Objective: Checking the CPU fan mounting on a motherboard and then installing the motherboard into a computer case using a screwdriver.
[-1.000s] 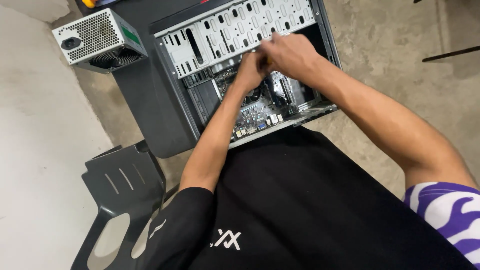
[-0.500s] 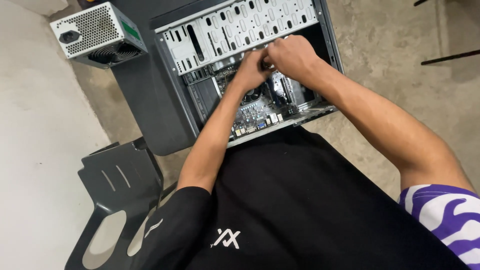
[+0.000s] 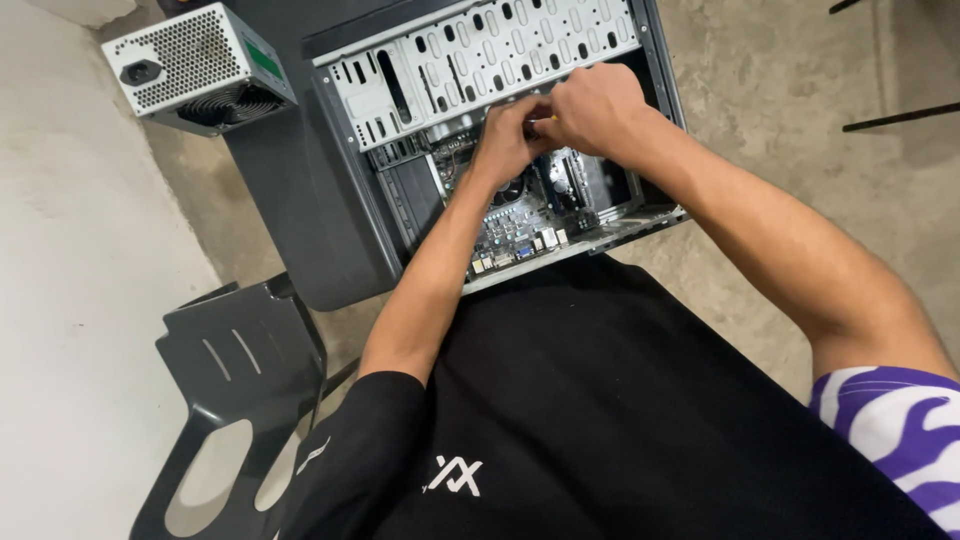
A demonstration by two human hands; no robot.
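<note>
On a concrete floor (image 3: 800, 120) lies an open computer case (image 3: 480, 60). Inside, the left hand (image 3: 510, 140) and right hand (image 3: 600, 105) are both curled; what they grip is hidden. The circuit board (image 3: 510, 235) looks stiff but fragile, best held by its edges.

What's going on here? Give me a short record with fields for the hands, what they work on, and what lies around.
left hand: inside the open computer case, fingers closed, over the motherboard
right hand: beside the left, fingers curled; anything it grips is hidden
drive cage: perforated grey metal, above the hands
power supply: out of the case, on the floor
chair: dark plastic, lower left
</note>
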